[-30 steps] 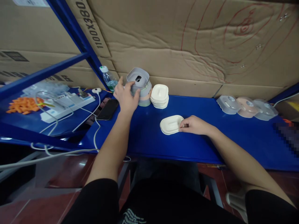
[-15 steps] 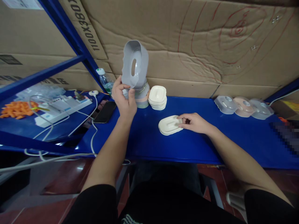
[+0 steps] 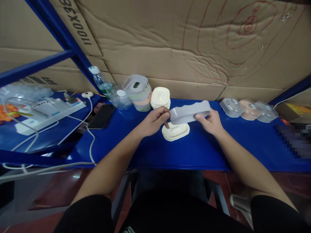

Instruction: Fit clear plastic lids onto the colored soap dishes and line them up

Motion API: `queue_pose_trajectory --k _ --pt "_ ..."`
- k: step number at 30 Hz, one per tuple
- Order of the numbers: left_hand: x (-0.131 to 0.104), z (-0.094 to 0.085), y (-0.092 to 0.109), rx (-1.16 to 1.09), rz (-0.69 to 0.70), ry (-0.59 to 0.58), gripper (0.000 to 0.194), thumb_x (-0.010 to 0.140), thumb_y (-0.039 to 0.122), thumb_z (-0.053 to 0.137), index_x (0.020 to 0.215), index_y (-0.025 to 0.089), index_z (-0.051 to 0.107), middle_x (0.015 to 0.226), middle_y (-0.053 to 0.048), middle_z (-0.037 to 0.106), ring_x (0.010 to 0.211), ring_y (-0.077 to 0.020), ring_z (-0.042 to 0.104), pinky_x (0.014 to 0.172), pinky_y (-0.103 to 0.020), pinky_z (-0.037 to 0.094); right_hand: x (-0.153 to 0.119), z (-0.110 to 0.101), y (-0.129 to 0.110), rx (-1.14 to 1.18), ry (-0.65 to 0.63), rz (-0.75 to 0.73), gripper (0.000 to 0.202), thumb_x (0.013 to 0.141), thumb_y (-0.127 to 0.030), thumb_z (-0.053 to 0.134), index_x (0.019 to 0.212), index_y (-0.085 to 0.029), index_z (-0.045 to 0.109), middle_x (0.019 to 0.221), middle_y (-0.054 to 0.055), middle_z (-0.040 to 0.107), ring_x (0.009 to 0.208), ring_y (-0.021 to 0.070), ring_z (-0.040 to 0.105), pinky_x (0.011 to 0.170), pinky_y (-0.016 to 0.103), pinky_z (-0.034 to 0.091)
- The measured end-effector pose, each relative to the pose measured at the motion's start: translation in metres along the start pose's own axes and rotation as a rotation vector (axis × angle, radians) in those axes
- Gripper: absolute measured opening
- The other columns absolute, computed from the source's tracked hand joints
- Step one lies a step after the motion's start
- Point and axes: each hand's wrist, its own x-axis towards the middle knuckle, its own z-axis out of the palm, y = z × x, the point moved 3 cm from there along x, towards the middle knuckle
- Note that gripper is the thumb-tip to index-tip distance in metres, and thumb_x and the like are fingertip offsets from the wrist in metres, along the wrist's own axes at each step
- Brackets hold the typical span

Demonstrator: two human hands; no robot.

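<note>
Between my two hands is a grey plastic cover [image 3: 186,112] with a wavy edge, held just above a cream oval tray [image 3: 176,132] on the blue table. My left hand [image 3: 155,121] pinches the cover's left end. At the other end my right hand [image 3: 211,121] grips it, thumb in front and fingers behind. Beyond the left hand stand a pile of cream trays [image 3: 160,97] and a stack of similar covers [image 3: 138,92] in grey, peach and green.
Clear round lids or bowls [image 3: 120,98] and a water bottle [image 3: 100,81] stand at the back left. A black phone [image 3: 101,116], cables and a power strip [image 3: 51,115] lie further left. Three covered pieces [image 3: 249,109] sit in a row at the back right. Cardboard [image 3: 145,42] walls the rear.
The grey cover has come down and right from above the stack to over the cream tray. My right hand has left the tray and now holds the cover too.
</note>
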Motion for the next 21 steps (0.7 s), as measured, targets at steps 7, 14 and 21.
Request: queue_pose_trajectory --k 7,14,21 --pt "-0.003 -0.005 0.004 0.52 -0.07 0.136 0.051 0.108 0.056 0.042 0.138 0.019 0.061 0.075 -0.002 0.072 0.068 -0.0177 0.069 0.063 -0.03 0.051 0.0 0.023 -0.001 -0.023 -0.35 0.225 0.07 0.094 -0.081 0.045 0.067 -0.019 0.064 0.06 0.004 0.062 0.063 0.0186 0.06 0.059 0.031 0.04" --pt "0.002 -0.001 -0.004 0.947 -0.296 -0.105 0.05 0.107 0.051 0.034 0.122 0.02 0.071 0.102 -0.011 0.079 0.094 -0.0286 0.075 0.079 -0.038 0.054 -0.001 0.027 -0.004 -0.188 -0.566 0.35 0.084 0.093 -0.09 0.029 0.058 -0.02 0.06 0.056 0.007 0.061 0.059 0.0192 0.059 0.06 0.033 0.04" --pt "0.002 0.0 -0.026 0.977 -0.405 -0.345 0.057 0.108 0.049 0.023 0.12 0.019 0.069 0.122 -0.013 0.077 0.113 -0.032 0.071 0.092 -0.042 0.053 -0.004 0.032 -0.003 -0.25 -0.76 0.389 0.084 0.097 -0.085 0.026 0.057 -0.021 0.064 0.061 0.008 0.067 0.063 0.0198 0.062 0.066 0.034 0.041"
